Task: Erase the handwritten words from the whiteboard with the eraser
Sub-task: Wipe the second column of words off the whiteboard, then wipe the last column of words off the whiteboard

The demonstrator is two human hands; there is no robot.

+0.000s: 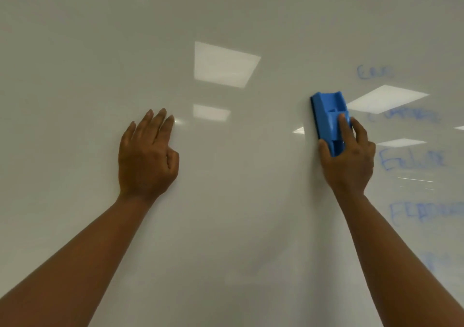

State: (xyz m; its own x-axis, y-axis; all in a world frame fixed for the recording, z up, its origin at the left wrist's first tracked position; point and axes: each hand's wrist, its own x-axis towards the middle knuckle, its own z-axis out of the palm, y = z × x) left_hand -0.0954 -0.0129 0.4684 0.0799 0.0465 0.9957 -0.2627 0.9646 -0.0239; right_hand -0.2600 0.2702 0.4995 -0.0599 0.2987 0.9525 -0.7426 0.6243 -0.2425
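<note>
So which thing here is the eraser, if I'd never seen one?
Start from the big white whiteboard that fills the view. On its right half, just left of the blue handwritten words, the right hand presses a small block against the surface. That eraser is the only solid bright-blue object, with a dark strip along its left edge.

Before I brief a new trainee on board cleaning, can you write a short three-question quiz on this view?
1. True or false: the right hand holds the blue eraser.
2. On which side of the eraser is the blue writing? A) left B) right
3. Fill in: the left hand is ____ (empty / holding a marker).

Key: 1 true. 2 B. 3 empty; it rests near the whiteboard, and actual contact cannot be judged.
</note>
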